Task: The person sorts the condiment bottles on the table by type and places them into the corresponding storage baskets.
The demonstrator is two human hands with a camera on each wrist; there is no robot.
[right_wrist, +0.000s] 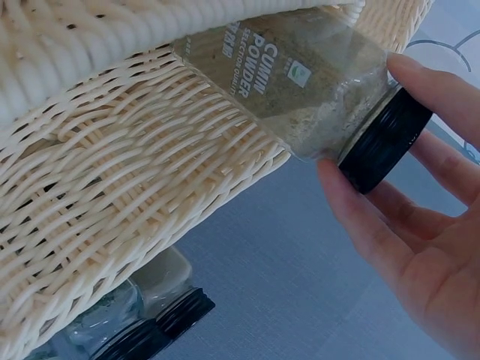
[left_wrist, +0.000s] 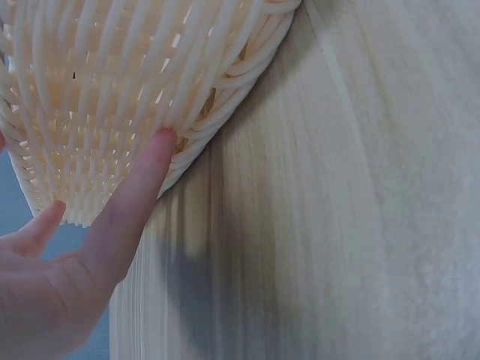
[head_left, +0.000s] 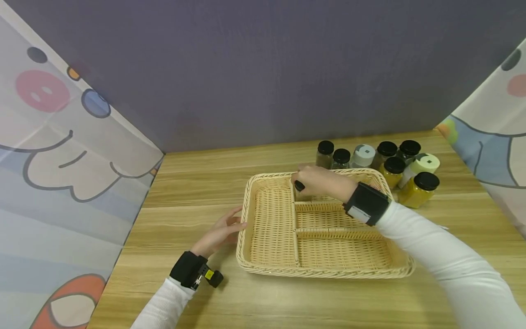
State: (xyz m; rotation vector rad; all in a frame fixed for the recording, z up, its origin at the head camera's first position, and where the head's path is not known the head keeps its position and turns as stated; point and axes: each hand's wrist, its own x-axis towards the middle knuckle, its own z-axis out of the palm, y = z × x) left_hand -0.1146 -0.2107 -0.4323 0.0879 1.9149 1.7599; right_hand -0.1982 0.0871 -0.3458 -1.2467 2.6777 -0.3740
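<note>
A pale wicker basket (head_left: pixel 271 224) with several compartments stands on the wooden table. In its back compartment, beside the long divider, my right hand (head_left: pixel 314 179) grips a jar of cumin powder (right_wrist: pixel 289 82) near its black lid (right_wrist: pixel 386 139). The right wrist view shows thumb and fingers around the jar's top, with its lower end inside the basket. My left hand (head_left: pixel 222 232) touches the basket's left outer side with fingers extended. In the left wrist view, one fingertip (left_wrist: pixel 163 142) of that hand rests against the woven wall near the rim.
Behind the basket and to its right stand several spice jars, among them a yellow-filled jar (head_left: pixel 417 192) with a black lid, a white-lidded jar (head_left: pixel 363 155) and a pale-green-lidded jar (head_left: pixel 425 163). A grey partition (head_left: pixel 263 73) rises at the table's back edge.
</note>
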